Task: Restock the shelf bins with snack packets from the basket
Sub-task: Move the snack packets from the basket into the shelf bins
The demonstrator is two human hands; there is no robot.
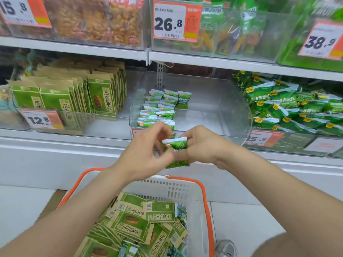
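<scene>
Above basket rim [187,184] (far side), hands [143,154] [201,145] pinch packet [176,144].

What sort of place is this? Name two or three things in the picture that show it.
Most likely a supermarket or snack shop aisle: orange price tags on clear shelf bins, snack packets stacked in them, and a shopping basket holding more packets.
</scene>
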